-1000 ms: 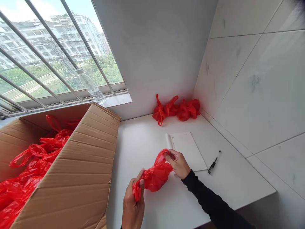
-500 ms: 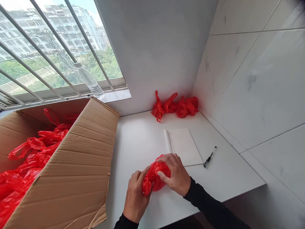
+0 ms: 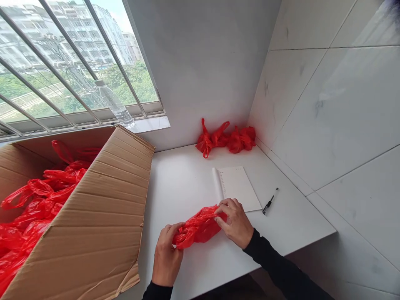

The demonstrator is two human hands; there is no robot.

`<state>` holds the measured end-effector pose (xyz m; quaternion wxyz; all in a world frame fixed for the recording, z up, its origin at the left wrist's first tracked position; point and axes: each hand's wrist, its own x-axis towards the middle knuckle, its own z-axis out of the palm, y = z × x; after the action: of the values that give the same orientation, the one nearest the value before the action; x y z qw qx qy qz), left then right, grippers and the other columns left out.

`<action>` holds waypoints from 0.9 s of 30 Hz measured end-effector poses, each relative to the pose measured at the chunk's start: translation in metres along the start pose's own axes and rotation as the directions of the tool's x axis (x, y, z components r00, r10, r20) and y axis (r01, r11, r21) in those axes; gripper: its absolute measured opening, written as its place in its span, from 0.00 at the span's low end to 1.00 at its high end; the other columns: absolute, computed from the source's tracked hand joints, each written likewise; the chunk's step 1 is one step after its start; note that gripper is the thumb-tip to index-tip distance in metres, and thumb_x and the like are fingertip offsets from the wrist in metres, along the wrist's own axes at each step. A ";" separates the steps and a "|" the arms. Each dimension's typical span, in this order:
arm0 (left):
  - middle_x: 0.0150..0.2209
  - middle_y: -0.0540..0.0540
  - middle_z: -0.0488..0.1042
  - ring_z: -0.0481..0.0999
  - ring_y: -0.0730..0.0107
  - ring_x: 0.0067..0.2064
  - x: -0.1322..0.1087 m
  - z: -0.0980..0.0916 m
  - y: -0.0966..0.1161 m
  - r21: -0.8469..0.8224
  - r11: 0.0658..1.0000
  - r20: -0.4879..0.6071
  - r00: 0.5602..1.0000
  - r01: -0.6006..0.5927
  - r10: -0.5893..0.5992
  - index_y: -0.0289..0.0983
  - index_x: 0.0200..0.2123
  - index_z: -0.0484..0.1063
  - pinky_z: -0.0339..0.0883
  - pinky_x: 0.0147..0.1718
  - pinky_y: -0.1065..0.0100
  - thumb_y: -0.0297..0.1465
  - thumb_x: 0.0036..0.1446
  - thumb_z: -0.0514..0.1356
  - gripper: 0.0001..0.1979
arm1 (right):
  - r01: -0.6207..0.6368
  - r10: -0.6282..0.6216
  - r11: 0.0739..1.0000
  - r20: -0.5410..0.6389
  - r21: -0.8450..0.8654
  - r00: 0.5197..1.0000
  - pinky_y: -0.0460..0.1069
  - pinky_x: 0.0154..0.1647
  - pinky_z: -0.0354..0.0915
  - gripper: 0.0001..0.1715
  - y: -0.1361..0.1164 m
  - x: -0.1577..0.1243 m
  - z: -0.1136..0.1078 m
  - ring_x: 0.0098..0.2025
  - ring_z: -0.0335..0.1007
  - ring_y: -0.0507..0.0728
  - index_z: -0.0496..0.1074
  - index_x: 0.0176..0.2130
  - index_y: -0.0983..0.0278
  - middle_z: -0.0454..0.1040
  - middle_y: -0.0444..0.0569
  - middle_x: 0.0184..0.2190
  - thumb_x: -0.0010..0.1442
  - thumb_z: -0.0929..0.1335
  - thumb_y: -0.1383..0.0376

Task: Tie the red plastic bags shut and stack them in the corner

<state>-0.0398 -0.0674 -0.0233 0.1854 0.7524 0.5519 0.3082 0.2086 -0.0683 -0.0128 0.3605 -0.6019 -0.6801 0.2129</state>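
A red plastic bag (image 3: pixel 201 225) is stretched between my two hands, just over the near part of the white table (image 3: pixel 175 183). Its left end is gripped by my left hand (image 3: pixel 168 249), thumb and fingers closed round the crumpled plastic. My right hand (image 3: pixel 236 223) pinches the bag's other end, close to the lower edge of an open notebook (image 3: pixel 240 187). What the bag contains, if anything, cannot be made out.
On the left stands a cardboard box (image 3: pixel 103 212) heaped with red plastic bags (image 3: pixel 59 183). More red bags (image 3: pixel 212 139) lie against the back wall. A black pen (image 3: pixel 269 203) is right of the notebook. A clear bottle (image 3: pixel 115 106) stands on the windowsill by the barred window.
My hands have moved apart, the left one leftward, pulling the bunched red bag out into a longer shape. The view has shifted slightly.
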 end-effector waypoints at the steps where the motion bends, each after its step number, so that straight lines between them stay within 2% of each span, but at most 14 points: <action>1: 0.41 0.47 0.73 0.74 0.63 0.43 0.000 0.000 0.001 -0.007 1.000 -0.012 1.000 -0.009 0.009 0.44 0.51 0.73 0.71 0.37 0.63 0.19 0.54 0.53 0.24 | 0.009 -0.009 1.000 0.012 0.007 1.000 0.60 0.53 0.62 0.08 -0.002 0.000 -0.001 0.49 0.66 0.62 0.75 0.40 0.58 0.73 0.50 0.44 0.59 0.70 0.68; 4: 0.50 0.44 0.69 0.70 0.59 0.51 0.000 0.005 0.009 0.008 0.997 -0.030 0.996 -0.079 0.079 0.48 0.60 0.67 0.73 0.45 0.59 0.20 0.56 0.54 0.30 | 0.042 -0.044 0.999 0.065 0.024 0.997 0.61 0.55 0.62 0.16 -0.008 0.002 0.000 0.51 0.65 0.63 0.73 0.49 0.57 0.72 0.50 0.48 0.60 0.71 0.63; 7: 0.52 0.43 0.67 0.69 0.59 0.52 -0.001 0.009 0.017 0.027 0.984 0.025 0.985 -0.174 0.173 0.51 0.64 0.62 0.73 0.47 0.56 0.19 0.56 0.55 0.35 | 0.030 -0.033 0.999 0.094 0.036 0.995 0.61 0.55 0.62 0.16 -0.013 0.005 0.002 0.49 0.65 0.62 0.73 0.51 0.57 0.73 0.49 0.45 0.62 0.68 0.64; 9: 0.52 0.43 0.66 0.69 0.59 0.52 -0.001 0.011 0.020 0.037 0.970 0.047 0.970 -0.240 0.238 0.53 0.64 0.62 0.73 0.47 0.56 0.20 0.57 0.57 0.34 | 0.001 -0.006 0.998 0.078 0.062 0.997 0.61 0.55 0.62 0.15 -0.015 0.006 0.002 0.49 0.65 0.61 0.73 0.50 0.59 0.74 0.50 0.45 0.62 0.68 0.65; 13: 0.57 0.44 0.65 0.67 0.57 0.57 -0.004 0.012 0.023 0.012 0.942 0.031 0.942 -0.336 0.335 0.54 0.59 0.69 0.72 0.50 0.55 0.24 0.61 0.59 0.26 | -0.065 0.052 0.976 0.068 0.206 0.996 0.58 0.52 0.65 0.14 -0.012 0.009 -0.001 0.46 0.67 0.60 0.73 0.50 0.59 0.75 0.49 0.43 0.64 0.67 0.62; 15: 0.57 0.44 0.65 0.66 0.58 0.58 -0.006 0.012 0.023 -0.026 0.944 -0.013 0.944 -0.330 0.330 0.52 0.55 0.72 0.72 0.51 0.56 0.22 0.62 0.57 0.23 | -0.099 0.088 0.958 0.053 0.268 0.995 0.55 0.49 0.67 0.12 -0.008 0.011 -0.003 0.44 0.69 0.58 0.74 0.48 0.59 0.75 0.48 0.40 0.66 0.65 0.62; 19: 0.57 0.44 0.67 0.67 0.59 0.59 -0.011 0.012 0.019 -0.100 0.955 -0.113 0.956 -0.280 0.269 0.48 0.49 0.74 0.73 0.51 0.56 0.22 0.63 0.56 0.17 | -0.151 0.177 0.940 -0.059 0.306 0.982 0.54 0.47 0.68 0.12 0.007 0.018 -0.005 0.41 0.70 0.57 0.76 0.43 0.60 0.76 0.48 0.39 0.66 0.64 0.62; 23: 0.59 0.45 0.67 0.66 0.56 0.61 -0.017 0.008 0.010 -0.123 0.970 -0.092 0.976 -0.208 0.197 0.50 0.51 0.74 0.71 0.54 0.50 0.24 0.65 0.55 0.18 | -0.182 0.230 0.927 -0.114 0.327 0.966 0.55 0.45 0.69 0.13 0.018 0.019 -0.003 0.41 0.70 0.58 0.75 0.42 0.61 0.77 0.50 0.42 0.66 0.63 0.60; 27: 0.61 0.46 0.67 0.67 0.55 0.61 -0.014 0.004 0.011 -0.130 0.974 -0.105 0.979 -0.186 0.173 0.52 0.53 0.73 0.72 0.54 0.50 0.25 0.64 0.55 0.20 | -0.161 0.226 0.908 -0.127 0.386 0.966 0.55 0.48 0.70 0.13 0.012 0.020 -0.001 0.43 0.71 0.58 0.74 0.44 0.61 0.76 0.50 0.43 0.66 0.63 0.60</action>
<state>-0.0315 -0.0838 -0.0232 0.1829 0.7695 0.4665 0.3960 0.2172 -0.0468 -0.0165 0.5013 -0.6030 -0.5311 0.3210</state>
